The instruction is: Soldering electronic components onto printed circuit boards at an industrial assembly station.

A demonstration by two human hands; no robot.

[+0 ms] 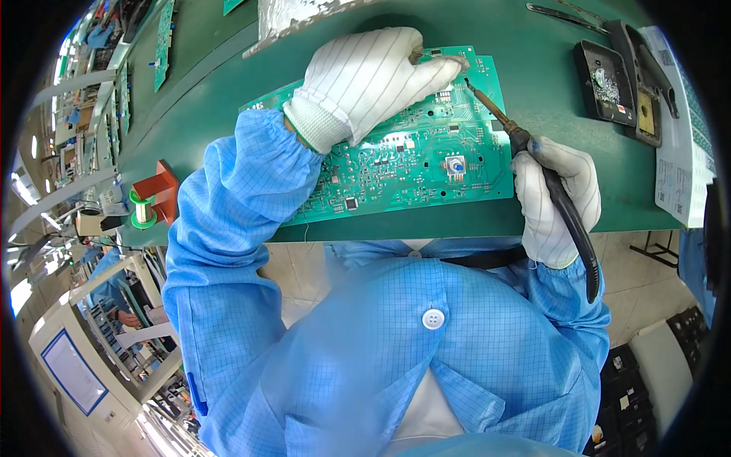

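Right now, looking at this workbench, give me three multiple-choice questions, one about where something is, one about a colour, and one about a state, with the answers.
1. Where does the solder spool stand?
A. left of the circuit board
B. on the circuit board
C. by the iron stand

2. What colour is the circuit board?
A. red
B. green
C. black

3. What does the right hand hold?
A. nothing
B. a spool
C. a soldering iron

Answers:
1. A, it sits at the bench's left edge, apart from the board.
2. B, its face is green.
3. C, the glove grips the soldering iron, tip near the left hand pressing the board.
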